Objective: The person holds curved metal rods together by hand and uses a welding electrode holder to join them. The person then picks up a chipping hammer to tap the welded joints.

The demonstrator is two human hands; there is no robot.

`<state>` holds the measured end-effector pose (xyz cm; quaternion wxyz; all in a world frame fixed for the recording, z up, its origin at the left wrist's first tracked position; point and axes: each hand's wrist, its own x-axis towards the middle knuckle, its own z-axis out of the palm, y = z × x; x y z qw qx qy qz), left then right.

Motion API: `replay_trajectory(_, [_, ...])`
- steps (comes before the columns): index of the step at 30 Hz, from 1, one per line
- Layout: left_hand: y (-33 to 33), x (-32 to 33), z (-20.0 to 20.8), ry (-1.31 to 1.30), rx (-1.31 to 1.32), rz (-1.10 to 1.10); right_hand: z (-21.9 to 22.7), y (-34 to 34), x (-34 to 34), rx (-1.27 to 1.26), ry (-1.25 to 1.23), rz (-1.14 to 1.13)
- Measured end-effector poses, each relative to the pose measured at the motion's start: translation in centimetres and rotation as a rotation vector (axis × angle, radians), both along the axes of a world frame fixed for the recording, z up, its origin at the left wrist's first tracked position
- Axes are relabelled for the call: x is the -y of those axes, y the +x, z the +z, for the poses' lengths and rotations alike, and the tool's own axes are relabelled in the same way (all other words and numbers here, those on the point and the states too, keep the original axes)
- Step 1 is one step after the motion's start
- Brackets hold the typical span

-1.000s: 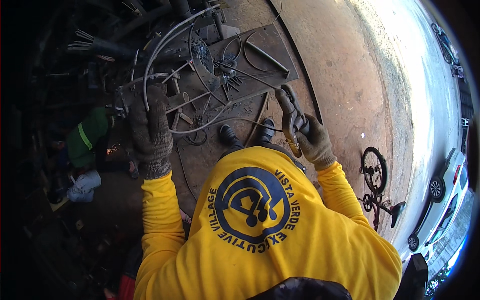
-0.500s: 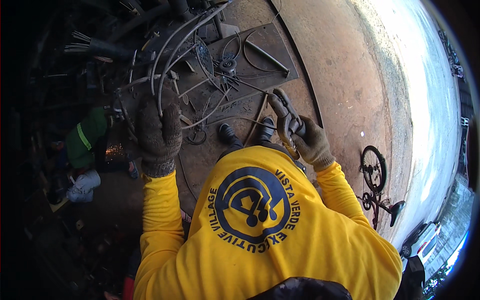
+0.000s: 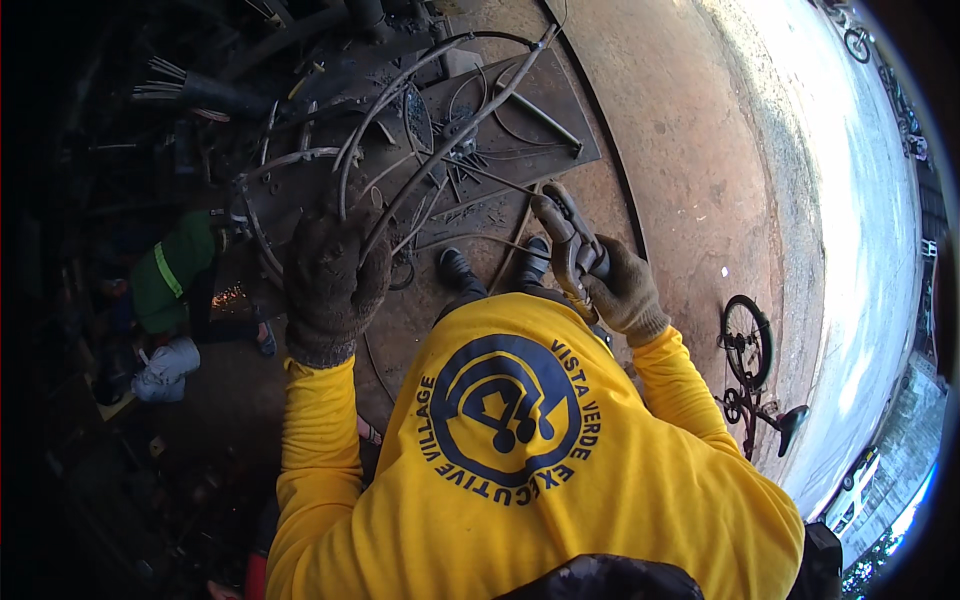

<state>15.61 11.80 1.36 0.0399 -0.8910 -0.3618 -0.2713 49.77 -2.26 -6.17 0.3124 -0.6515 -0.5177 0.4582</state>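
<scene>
Where the left grip (image 3: 337,283) clasps, bent rods (image 3: 452,142), arching forward-right

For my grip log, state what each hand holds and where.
Left hand: curved metal frame, by its near end. Right hand: clamp-like tool, around its lower part.

Gloved hands (image 3: 335,275) (image 3: 628,290) hold bent bars (image 3: 403,195) and a tool (image 3: 566,245).

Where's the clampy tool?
In the head view, the clamp-like tool is right of centre, in the gloved right hand, its thin rod pointing toward the metal table.
</scene>
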Motion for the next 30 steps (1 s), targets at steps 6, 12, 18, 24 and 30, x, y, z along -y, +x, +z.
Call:
replay_trajectory(6, [1.4,0.6,0.9,-0.023,0.068,-0.070,-0.2,-0.2,0.0,-0.021,0.021,-0.020])
replay_trajectory(12, [0.9,1.4,0.9,-0.030,-0.039,-0.050,-1.0,0.0,0.3,-0.012,0.042,-0.013])
replay_trajectory(18, [1.3,1.4,0.3,0.000,0.000,-0.067,-0.5,-0.3,0.0,0.023,0.032,-0.009])
replay_trajectory(24, [0.9,1.8,0.4,0.003,-0.079,-0.042,-0.2,-0.3,-0.1,0.019,0.015,-0.008])
replay_trajectory(30, [1.7,1.5,1.0,-0.023,-0.008,-0.096,-0.3,-0.3,-0.2,0.016,0.021,-0.003])
